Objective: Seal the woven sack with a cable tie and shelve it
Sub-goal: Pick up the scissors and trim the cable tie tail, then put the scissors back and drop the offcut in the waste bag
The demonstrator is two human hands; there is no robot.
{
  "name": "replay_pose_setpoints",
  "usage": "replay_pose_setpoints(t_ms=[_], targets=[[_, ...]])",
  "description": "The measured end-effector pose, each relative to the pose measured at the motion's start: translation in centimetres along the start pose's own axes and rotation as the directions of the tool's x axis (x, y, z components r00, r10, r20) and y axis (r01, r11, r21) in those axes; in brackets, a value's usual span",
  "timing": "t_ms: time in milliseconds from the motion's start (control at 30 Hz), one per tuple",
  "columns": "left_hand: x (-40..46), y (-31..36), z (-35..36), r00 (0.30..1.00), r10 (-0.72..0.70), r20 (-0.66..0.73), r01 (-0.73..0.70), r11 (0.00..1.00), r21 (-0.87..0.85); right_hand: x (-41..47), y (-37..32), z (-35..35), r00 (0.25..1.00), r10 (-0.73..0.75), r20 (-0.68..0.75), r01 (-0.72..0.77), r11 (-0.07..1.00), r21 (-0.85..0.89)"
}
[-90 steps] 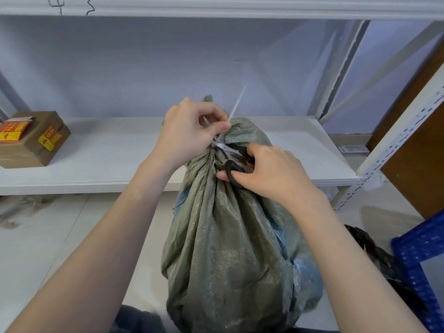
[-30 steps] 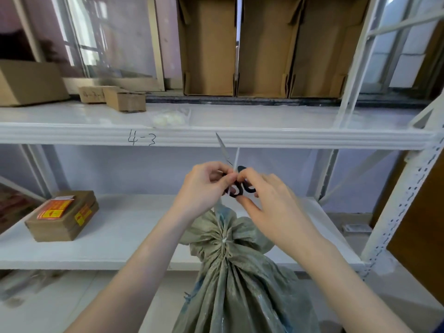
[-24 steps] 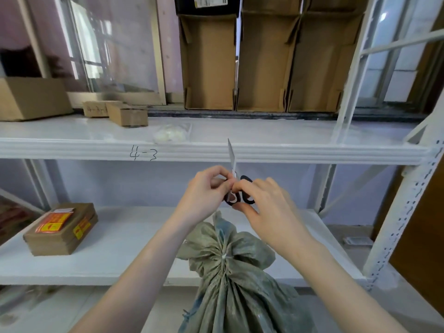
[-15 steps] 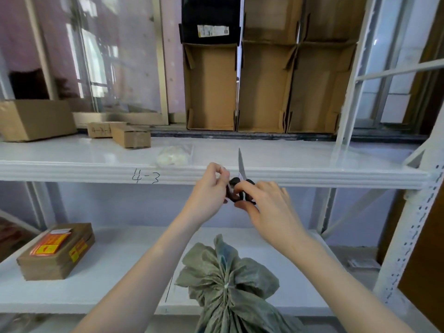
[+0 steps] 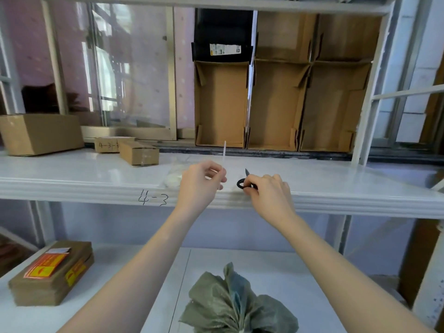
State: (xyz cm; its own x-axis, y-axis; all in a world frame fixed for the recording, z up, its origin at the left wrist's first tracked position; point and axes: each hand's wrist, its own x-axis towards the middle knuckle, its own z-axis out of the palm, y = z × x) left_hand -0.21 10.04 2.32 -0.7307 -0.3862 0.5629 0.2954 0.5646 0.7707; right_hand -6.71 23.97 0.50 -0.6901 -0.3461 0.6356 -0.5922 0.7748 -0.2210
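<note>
Left hand [image 5: 200, 186], frame centre, pinches a thin white strip [image 5: 224, 151] between thumb and forefinger, strip standing upright above the fingers; reads as the trimmed cable-tie tail, can't confirm. Right hand [image 5: 269, 191], just right of it, fingers curled round small black-handled scissors [image 5: 244, 181], 1 loop and the blade tip showing past the knuckles; blades look closed. Both hands sit over the front lip of the white shelf [image 5: 96, 186] marked "4-3", hands near each other but apart. Woven sack [image 5: 234, 306] is bottom centre of frame, well below both hands, nobody touching it; only the gathered grey-green mouth shows, fanned out above the neck, the tie itself not visible here. It stands in front of the lower shelf [image 5: 288, 265]; whether it rests on the floor I can't tell. Handling call: fabric is soft, crinkly and likely slick, so the fan on top will slide through a pinch; the cinched neck just under the ruffle is the firm point. Weight unknown, body is out of frame; I'd assume bulky, 1 hand round the neck, the other under the base. Both hands need emptying first. Cardboard boxes [image 5: 40, 133] upper left, open cartons [image 5: 276, 104] at the back.
</note>
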Motion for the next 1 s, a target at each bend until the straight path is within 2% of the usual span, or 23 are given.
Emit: replay_pose_setpoints(t_ms=[167, 300, 400, 533, 600, 667, 733, 833, 933, 1000], targets=[[0.7, -1.5, -0.5, 1.000, 0.020, 0.007, -0.021, 0.994, 0.103, 1.6, -0.4, 2.0, 0.999, -0.017, -0.046, 0.013, 0.996, -0.090], [0.8, -2.2, -0.6, 0.999, 0.030, -0.012, -0.029, 0.992, 0.120, 2.5, -0.3, 2.8, 0.998, -0.059, -0.009, 0.056, 0.977, -0.205], [0.7, -2.4, -0.7, 0.999, 0.037, -0.005, -0.036, 0.991, 0.132, 2.9, 0.0, 3.0, 0.997, -0.069, 0.042, 0.077, 0.972, -0.223], [0.1, -2.1, -0.7, 1.000, 0.030, 0.007, -0.031, 0.992, 0.125, 3.2, 0.2, 2.3, 0.995, -0.010, 0.099, 0.023, 0.992, -0.127], [-0.4, -1.6, -0.8, 0.999, 0.030, 0.020, -0.032, 0.993, 0.113, 3.0, 0.1, 1.7, 0.998, 0.002, 0.057, 0.002, 0.998, -0.067], [-1.1, -0.9, -0.9, 0.998, 0.036, 0.046, -0.040, 0.995, 0.096, 2.4, -0.2, 0.6, 1.000, 0.010, 0.007, -0.011, 0.997, 0.077], [-2.0, -0.1, -0.9, 0.997, 0.036, 0.075, -0.043, 0.995, 0.087, 1.4, -0.7, -1.0, 1.000, -0.002, -0.024, 0.008, 0.966, 0.258], [-3.6, 0.7, -0.7, 0.992, 0.045, 0.118, -0.054, 0.996, 0.076, -0.9, -1.2, -3.7, 1.000, -0.014, -0.003, 0.014, 0.865, 0.502], [-5.6, 1.3, -0.2, 0.984, 0.054, 0.168, -0.065, 0.996, 0.059, -3.5, -1.1, -6.2, 1.000, -0.023, 0.019, 0.007, 0.789, 0.614], [-6.8, 1.6, 0.2, 0.980, 0.068, 0.185, -0.081, 0.995, 0.065, -5.2, -0.8, -7.5, 1.000, -0.019, 0.006, 0.011, 0.790, 0.612]])
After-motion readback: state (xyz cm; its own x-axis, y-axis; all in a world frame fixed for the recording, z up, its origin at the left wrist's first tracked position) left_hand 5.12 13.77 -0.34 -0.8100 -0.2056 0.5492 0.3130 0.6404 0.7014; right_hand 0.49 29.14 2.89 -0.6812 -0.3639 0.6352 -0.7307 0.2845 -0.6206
